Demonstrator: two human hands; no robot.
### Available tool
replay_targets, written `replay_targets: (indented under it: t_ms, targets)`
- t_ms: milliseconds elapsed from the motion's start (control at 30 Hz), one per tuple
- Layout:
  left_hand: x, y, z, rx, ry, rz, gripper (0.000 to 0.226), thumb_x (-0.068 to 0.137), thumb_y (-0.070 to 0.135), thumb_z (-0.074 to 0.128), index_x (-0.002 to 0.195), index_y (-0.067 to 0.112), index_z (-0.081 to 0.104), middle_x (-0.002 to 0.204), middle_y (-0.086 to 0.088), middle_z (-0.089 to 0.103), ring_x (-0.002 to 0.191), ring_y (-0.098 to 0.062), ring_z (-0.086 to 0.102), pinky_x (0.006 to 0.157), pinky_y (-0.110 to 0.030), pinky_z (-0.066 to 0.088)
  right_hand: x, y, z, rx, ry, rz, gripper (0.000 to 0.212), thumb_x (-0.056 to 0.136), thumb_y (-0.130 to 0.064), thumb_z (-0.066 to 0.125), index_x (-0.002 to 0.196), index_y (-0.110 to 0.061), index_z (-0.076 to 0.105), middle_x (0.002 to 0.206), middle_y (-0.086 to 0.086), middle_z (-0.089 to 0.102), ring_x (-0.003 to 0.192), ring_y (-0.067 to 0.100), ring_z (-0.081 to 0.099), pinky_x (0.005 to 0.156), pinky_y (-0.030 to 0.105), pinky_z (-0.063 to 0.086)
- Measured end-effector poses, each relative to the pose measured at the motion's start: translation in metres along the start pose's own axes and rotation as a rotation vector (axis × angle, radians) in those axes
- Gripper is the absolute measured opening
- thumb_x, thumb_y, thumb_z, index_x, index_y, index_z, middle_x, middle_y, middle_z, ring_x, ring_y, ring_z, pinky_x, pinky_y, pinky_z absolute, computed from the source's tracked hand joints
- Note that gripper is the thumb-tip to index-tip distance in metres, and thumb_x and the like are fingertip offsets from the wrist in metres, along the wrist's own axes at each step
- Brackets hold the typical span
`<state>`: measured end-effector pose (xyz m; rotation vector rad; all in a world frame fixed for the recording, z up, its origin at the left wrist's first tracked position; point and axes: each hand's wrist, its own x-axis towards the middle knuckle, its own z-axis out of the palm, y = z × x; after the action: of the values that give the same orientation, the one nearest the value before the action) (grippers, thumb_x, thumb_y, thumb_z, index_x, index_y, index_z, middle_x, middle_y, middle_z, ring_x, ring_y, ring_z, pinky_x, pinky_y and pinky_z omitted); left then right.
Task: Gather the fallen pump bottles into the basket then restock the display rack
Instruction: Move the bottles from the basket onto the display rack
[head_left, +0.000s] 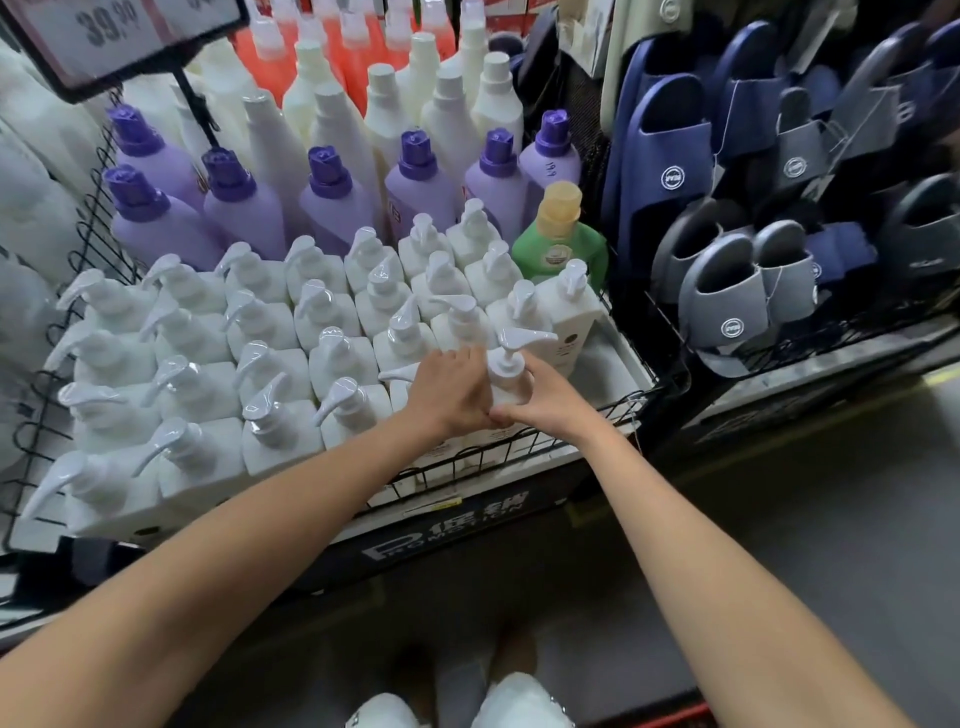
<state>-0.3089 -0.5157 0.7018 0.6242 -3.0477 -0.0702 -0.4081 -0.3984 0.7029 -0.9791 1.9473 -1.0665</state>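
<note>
We see both hands clamped on one white pump bottle (506, 371), the left hand (451, 397) curled round its left side and the right hand (548, 400) round its right, thumbs touching in front. The bottle stands upright near the front right corner of the wire display rack (540, 441), just beside the rows of other pump bottles (270, 364). Purple bottles (332, 202) and a green bottle (561, 247) stand further back.

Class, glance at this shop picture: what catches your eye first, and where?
The left hand and right hand grip one white pump bottle at the front right of the wire display rack, among identical rows. Behind stand lilac bottles with purple caps, one green bottle at the right; navy slippers hang further right.
</note>
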Motion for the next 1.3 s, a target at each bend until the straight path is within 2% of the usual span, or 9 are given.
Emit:
replay_targets:
  t_ms: [133, 200, 367, 500, 633, 833, 967, 1067, 1300]
  targets:
    - [-0.003, -0.003, 0.002, 0.121, -0.045, 0.066, 0.062, 0.071, 0.060, 0.062, 0.110, 0.013, 0.054, 0.104, -0.003, 0.065, 0.095, -0.024, 0.060, 0.078, -0.032, 0.034, 0.000, 0.013, 0.008, -0.025, 0.001, 0.061, 0.055, 0.075, -0.008, 0.077, 0.124, -0.017, 0.056, 0.114, -0.003, 0.063, 0.114, 0.018, 0.057, 0.094, 0.028, 0.044]
    - [-0.005, -0.005, 0.002, 0.135, -0.069, 0.083, 0.058, 0.073, 0.058, 0.061, 0.110, 0.013, 0.055, 0.105, -0.003, 0.065, 0.096, -0.024, 0.060, 0.081, -0.032, 0.034, -0.001, 0.015, 0.010, -0.044, 0.004, 0.082, 0.054, 0.077, -0.010, 0.076, 0.126, -0.014, 0.055, 0.114, -0.002, 0.061, 0.113, 0.016, 0.055, 0.090, 0.025, 0.040]
    - [-0.010, -0.007, -0.002, 0.121, -0.063, 0.062, 0.051, 0.078, 0.059, 0.056, 0.103, 0.015, 0.059, 0.103, -0.002, 0.067, 0.099, -0.024, 0.057, 0.084, -0.032, 0.034, -0.008, 0.009, 0.018, -0.073, 0.090, 0.110, 0.057, 0.083, -0.015, 0.068, 0.135, -0.023, 0.047, 0.126, 0.002, 0.060, 0.120, 0.021, 0.053, 0.090, 0.027, 0.039]
    - [-0.022, -0.011, -0.007, 0.171, -0.037, 0.102, 0.058, 0.082, 0.062, 0.053, 0.103, 0.009, 0.060, 0.106, -0.006, 0.066, 0.105, -0.025, 0.054, 0.089, -0.035, 0.035, -0.021, 0.002, 0.029, -0.118, 0.150, 0.160, 0.071, 0.088, -0.022, 0.065, 0.149, -0.019, 0.029, 0.148, 0.006, 0.039, 0.134, 0.024, 0.039, 0.107, 0.034, 0.034]
    - [-0.036, -0.011, -0.011, 0.198, -0.045, 0.145, 0.059, 0.084, 0.063, 0.049, 0.108, 0.010, 0.057, 0.112, -0.007, 0.064, 0.111, -0.026, 0.051, 0.096, -0.040, 0.031, -0.037, 0.003, 0.038, -0.188, 0.135, 0.177, 0.074, 0.089, -0.029, 0.065, 0.150, -0.017, 0.026, 0.154, 0.003, 0.030, 0.141, 0.020, 0.030, 0.115, 0.037, 0.028]
    - [-0.055, -0.003, -0.018, 0.132, 0.003, 0.178, 0.048, 0.089, 0.043, 0.050, 0.123, 0.009, 0.048, 0.122, -0.009, 0.057, 0.118, -0.029, 0.049, 0.104, -0.045, 0.029, -0.071, 0.003, 0.040, -0.401, 0.216, 0.175, 0.064, 0.091, -0.035, 0.058, 0.147, -0.021, 0.032, 0.151, 0.001, 0.038, 0.138, 0.019, 0.036, 0.110, 0.037, 0.034]
    - [-0.066, 0.023, -0.015, 0.091, 0.004, 0.248, 0.048, 0.086, 0.042, 0.053, 0.123, 0.011, 0.048, 0.123, -0.008, 0.056, 0.117, -0.028, 0.050, 0.102, -0.041, 0.033, -0.112, 0.014, 0.037, -0.631, 0.300, 0.243, 0.057, 0.092, -0.040, 0.054, 0.143, -0.021, 0.039, 0.142, 0.001, 0.049, 0.131, 0.022, 0.044, 0.099, 0.038, 0.043]
    - [-0.071, 0.058, -0.014, 0.102, 0.008, 0.350, 0.048, 0.086, 0.043, 0.053, 0.121, 0.010, 0.048, 0.119, -0.009, 0.056, 0.113, -0.029, 0.052, 0.097, -0.039, 0.036, -0.150, 0.024, 0.026, -0.756, 0.371, 0.305, 0.051, 0.091, -0.041, 0.052, 0.135, -0.018, 0.045, 0.127, 0.006, 0.058, 0.120, 0.028, 0.052, 0.089, 0.040, 0.047]
    - [-0.104, 0.188, 0.002, 0.144, -0.059, 0.618, 0.052, 0.086, 0.048, 0.053, 0.122, 0.011, 0.048, 0.121, -0.008, 0.055, 0.116, -0.029, 0.051, 0.096, -0.040, 0.037, -0.273, 0.079, 0.004, -0.771, 0.493, 0.548, 0.053, 0.090, -0.043, 0.051, 0.136, -0.016, 0.046, 0.126, 0.008, 0.058, 0.119, 0.031, 0.051, 0.091, 0.042, 0.045]
